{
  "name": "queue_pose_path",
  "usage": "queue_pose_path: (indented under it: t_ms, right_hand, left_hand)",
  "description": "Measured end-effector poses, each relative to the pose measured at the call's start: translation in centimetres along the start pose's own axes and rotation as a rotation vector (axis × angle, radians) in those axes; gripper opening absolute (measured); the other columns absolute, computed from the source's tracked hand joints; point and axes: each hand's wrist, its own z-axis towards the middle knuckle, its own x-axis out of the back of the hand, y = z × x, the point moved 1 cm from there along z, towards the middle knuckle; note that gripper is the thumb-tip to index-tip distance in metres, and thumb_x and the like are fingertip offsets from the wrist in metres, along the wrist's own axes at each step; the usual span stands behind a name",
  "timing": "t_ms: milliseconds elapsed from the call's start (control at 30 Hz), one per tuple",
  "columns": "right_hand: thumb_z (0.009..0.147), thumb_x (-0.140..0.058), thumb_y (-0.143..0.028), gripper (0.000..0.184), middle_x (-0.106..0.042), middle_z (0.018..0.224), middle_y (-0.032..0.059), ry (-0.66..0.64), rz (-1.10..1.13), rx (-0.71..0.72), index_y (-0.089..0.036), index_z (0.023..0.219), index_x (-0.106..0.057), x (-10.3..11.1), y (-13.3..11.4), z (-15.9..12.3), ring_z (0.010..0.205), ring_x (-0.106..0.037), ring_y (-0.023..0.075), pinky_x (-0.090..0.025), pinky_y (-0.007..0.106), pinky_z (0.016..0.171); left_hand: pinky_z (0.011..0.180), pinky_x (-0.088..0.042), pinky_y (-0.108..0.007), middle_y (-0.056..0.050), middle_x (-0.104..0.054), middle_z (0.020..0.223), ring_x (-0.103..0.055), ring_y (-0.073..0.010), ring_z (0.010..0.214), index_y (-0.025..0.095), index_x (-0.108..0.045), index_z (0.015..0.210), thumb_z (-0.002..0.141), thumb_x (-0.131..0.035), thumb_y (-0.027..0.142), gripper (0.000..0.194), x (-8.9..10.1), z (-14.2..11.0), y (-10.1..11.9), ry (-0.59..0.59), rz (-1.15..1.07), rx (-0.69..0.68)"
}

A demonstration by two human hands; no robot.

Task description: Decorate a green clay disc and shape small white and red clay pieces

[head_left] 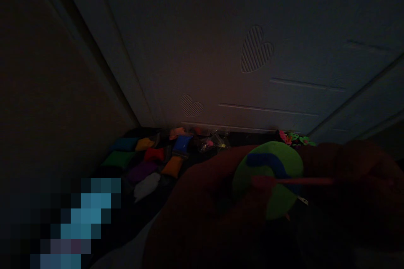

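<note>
In dim light, my left hand (202, 201) is closed around a flat, bright green round piece (284, 151), gripping it from the left and below. A wavy blue strip (268, 160) lies across the face of this piece. My right hand (356, 172), mostly in shadow, is closed on a thin pink modelling tool (303, 181). The tool's broad flat end is over the green piece, close to my left thumb; whether it touches the blue strip I cannot tell. A small pale tag-like bit (303, 200) shows at the green piece's lower right edge.
Several coloured packets, among them a green packet (119, 159), an orange packet (172, 167) and a white packet (147, 187), lie on a dark surface at left. Clear bags (214, 143) and pink-and-green pieces (295, 138) sit along a pale panel (202, 50) with raised hearts. A blurred patch (91, 210) covers the lower left.
</note>
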Motion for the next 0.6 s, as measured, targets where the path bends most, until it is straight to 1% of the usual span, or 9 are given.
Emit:
queue_pose_path:
  t_ms: [33,100,200,267,367,433,500,600]
  right_hand:
    - [0.077,-0.065,-0.032,0.007,-0.050,0.052,0.0001,0.000,-0.006,-0.004,-0.025,0.077,-0.068,0.0,0.0,0.0,0.045,-0.044,0.0142,-0.035,0.029,0.038]
    - [0.078,-0.065,-0.032,0.007,-0.052,0.053,0.0007,-0.002,-0.020,-0.014,-0.025,0.077,-0.068,0.1,0.0,-0.1,0.047,-0.046,0.0147,-0.036,0.029,0.038]
    - [0.078,-0.065,-0.033,0.008,-0.054,0.054,0.0012,0.004,-0.023,-0.023,-0.026,0.077,-0.068,0.2,0.1,-0.1,0.049,-0.048,0.0159,-0.038,0.030,0.040]
    - [0.077,-0.066,-0.033,0.008,-0.054,0.054,0.0005,0.037,-0.019,-0.033,-0.026,0.077,-0.068,0.2,0.2,0.0,0.048,-0.047,0.0149,-0.037,0.030,0.040]
    - [0.075,-0.069,-0.034,0.009,-0.053,0.054,0.0000,0.065,-0.016,-0.048,-0.026,0.075,-0.069,0.1,0.2,0.1,0.048,-0.046,0.0144,-0.037,0.030,0.040]
    - [0.075,-0.069,-0.036,0.009,-0.053,0.054,0.0002,0.074,-0.019,-0.056,-0.027,0.074,-0.069,-0.1,0.0,0.1,0.048,-0.046,0.0154,-0.037,0.031,0.040]
    - [0.076,-0.068,-0.036,0.009,-0.053,0.053,0.0002,0.056,-0.029,-0.056,-0.027,0.075,-0.068,-0.3,-0.3,0.1,0.047,-0.046,0.0158,-0.037,0.031,0.040]
    - [0.077,-0.066,-0.036,0.007,-0.053,0.054,0.0001,0.057,-0.054,-0.050,-0.028,0.077,-0.068,0.0,0.0,-0.1,0.048,-0.047,0.0159,-0.039,0.031,0.042]
  left_hand:
    - [0.045,-0.047,-0.017,0.003,-0.068,0.063,-0.067,-0.0171,0.068,0.037,-0.071,0.100,0.071,-0.071,0.044,0.030,0.0,-0.2,0.0,0.043,0.020,0.045]
    - [0.052,-0.052,-0.023,0.000,-0.071,0.075,-0.068,-0.0208,0.076,0.034,-0.072,0.100,0.069,-0.070,0.044,0.033,-0.1,-0.3,0.0,0.057,0.025,0.094]
    - [0.057,-0.055,-0.030,-0.003,-0.073,0.090,-0.068,-0.0251,0.083,0.031,-0.071,0.103,0.069,-0.068,0.041,0.035,-0.3,0.0,-0.7,0.006,0.001,0.002]
    - [0.057,-0.055,-0.031,-0.004,-0.073,0.093,-0.068,-0.0259,0.082,0.030,-0.070,0.104,0.067,-0.067,0.041,0.038,-0.3,0.4,-1.4,-0.012,-0.002,-0.034]
    - [0.057,-0.056,-0.032,-0.004,-0.073,0.093,-0.069,-0.0258,0.080,0.029,-0.071,0.103,0.065,-0.068,0.043,0.040,-0.3,0.8,-2.0,-0.014,-0.008,-0.041]
    - [0.057,-0.056,-0.031,-0.003,-0.074,0.094,-0.068,-0.0257,0.080,0.029,-0.072,0.100,0.063,-0.069,0.043,0.040,-0.3,0.8,-1.8,0.000,-0.005,-0.031]
    - [0.058,-0.056,-0.031,-0.003,-0.074,0.095,-0.068,-0.0256,0.082,0.029,-0.072,0.098,0.062,-0.070,0.041,0.038,-0.2,0.5,-1.2,0.005,0.000,-0.007]
    - [0.062,-0.057,-0.030,-0.001,-0.073,0.098,-0.068,-0.0259,0.089,0.031,-0.073,0.098,0.065,-0.072,0.043,0.035,-0.2,0.0,-0.2,0.007,-0.009,0.084]
